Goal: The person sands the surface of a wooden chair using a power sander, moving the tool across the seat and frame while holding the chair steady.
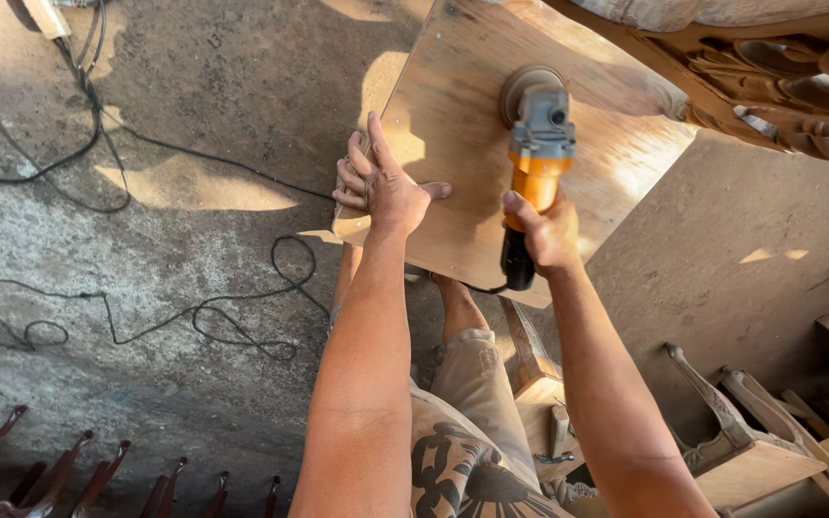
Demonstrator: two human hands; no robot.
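Over a dusty concrete floor [194, 125], a tilted plywood panel [453, 125] is braced by the left hand [386, 187], its fingers wrapped around the panel's left edge and the thumb spread flat on the face. Just beside it, the right hand [549, 230] is closed tight around the dark handle of an orange and grey angle grinder [536, 144], whose round disc presses against the panel's upper middle. Black cables [146, 317] loop across the floor, and carved wooden furniture parts [779, 67] hang at upper right.
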